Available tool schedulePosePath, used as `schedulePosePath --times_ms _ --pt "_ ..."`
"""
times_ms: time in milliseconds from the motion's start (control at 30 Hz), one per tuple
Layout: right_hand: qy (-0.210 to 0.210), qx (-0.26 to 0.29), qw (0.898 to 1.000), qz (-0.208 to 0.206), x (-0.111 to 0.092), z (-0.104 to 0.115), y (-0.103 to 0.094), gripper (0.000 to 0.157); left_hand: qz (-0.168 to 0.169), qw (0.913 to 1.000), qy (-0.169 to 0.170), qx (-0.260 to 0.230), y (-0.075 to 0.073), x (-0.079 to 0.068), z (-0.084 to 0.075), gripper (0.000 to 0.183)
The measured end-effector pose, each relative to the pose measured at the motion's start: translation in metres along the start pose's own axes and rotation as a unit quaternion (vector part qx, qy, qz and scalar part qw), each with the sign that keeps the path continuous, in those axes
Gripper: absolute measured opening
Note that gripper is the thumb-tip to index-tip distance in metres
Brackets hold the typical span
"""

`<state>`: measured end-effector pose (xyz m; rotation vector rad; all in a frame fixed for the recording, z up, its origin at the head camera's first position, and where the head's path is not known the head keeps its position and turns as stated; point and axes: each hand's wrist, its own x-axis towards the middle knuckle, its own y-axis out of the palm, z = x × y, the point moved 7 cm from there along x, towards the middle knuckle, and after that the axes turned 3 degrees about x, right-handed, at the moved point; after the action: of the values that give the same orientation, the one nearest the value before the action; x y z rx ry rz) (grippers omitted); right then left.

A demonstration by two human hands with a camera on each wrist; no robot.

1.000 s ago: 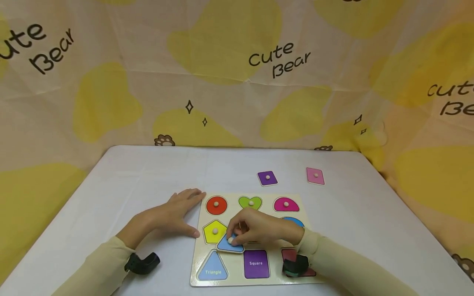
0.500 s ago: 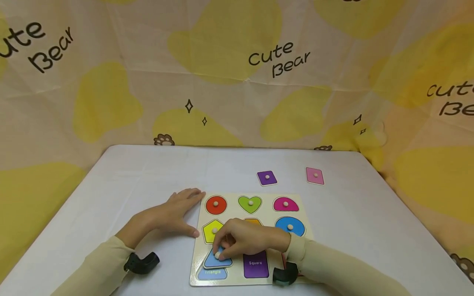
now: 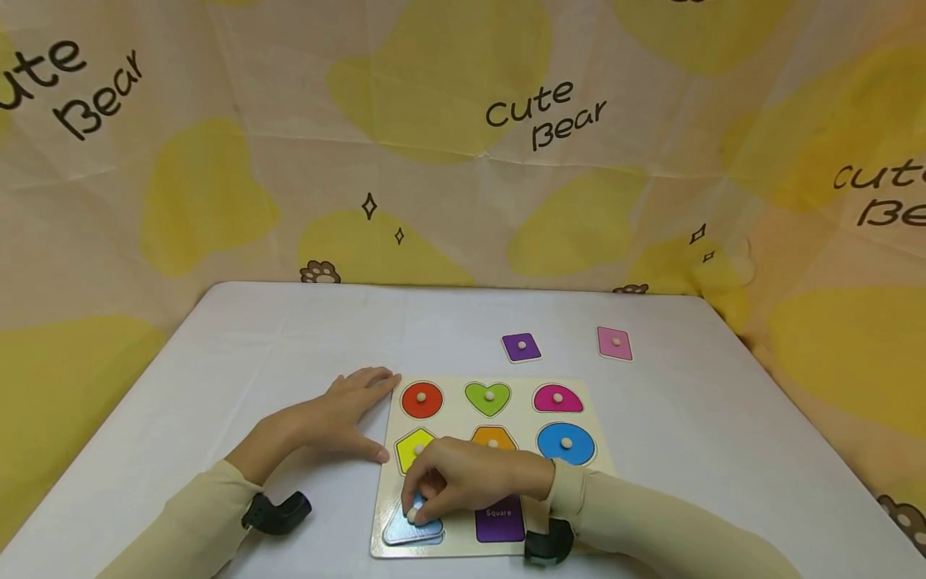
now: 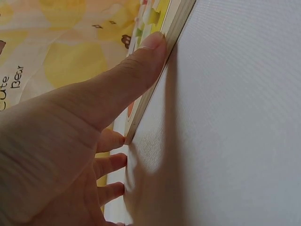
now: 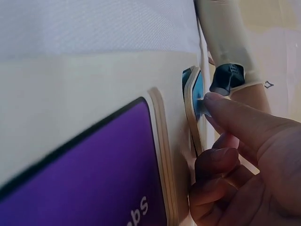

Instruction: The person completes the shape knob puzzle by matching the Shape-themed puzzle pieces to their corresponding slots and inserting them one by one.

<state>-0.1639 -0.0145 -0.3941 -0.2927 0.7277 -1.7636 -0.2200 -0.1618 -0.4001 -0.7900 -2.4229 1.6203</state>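
My right hand [image 3: 466, 474] pinches the knob of a light blue triangle puzzle piece [image 3: 400, 527] between thumb and fingers. The piece lies over the triangle slot at the near left of the wooden puzzle board [image 3: 452, 535], slightly out of line with it. In the right wrist view, the edge of the triangle piece [image 5: 190, 99] stands proud of the board. With fingers spread, my left hand [image 3: 340, 414] rests along the board's left edge. Its thumb [image 4: 141, 61] touches the side of the board in the left wrist view.
Beyond the board lie a purple square piece [image 3: 522, 347] and a pink piece [image 3: 615, 343], both knobbed. Circle, heart, half-circle, pentagon, orange and blue oval [image 3: 567, 444] pieces sit in the board. The purple "Square" slot [image 3: 499, 523] is bare. A printed cloth [image 3: 463, 161] hangs behind the table.
My right hand has carried the triangle piece toward the near left, from beside the pentagon down over the triangle slot. My left hand stays at the board's edge.
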Motion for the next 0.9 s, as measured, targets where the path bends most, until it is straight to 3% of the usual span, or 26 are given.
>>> schedulePosePath --times_ms 433,900 --pt "0.023 -0.008 1.000 0.004 -0.0004 0.0004 0.0031 0.010 -0.003 1.0000 0.005 -0.006 -0.0024 -0.0012 -0.0031 0.108" --pt "0.014 0.009 1.000 0.006 -0.0014 -0.0009 0.0015 0.015 -0.003 0.9999 0.008 -0.007 -0.0021 -0.0013 -0.0027 0.108"
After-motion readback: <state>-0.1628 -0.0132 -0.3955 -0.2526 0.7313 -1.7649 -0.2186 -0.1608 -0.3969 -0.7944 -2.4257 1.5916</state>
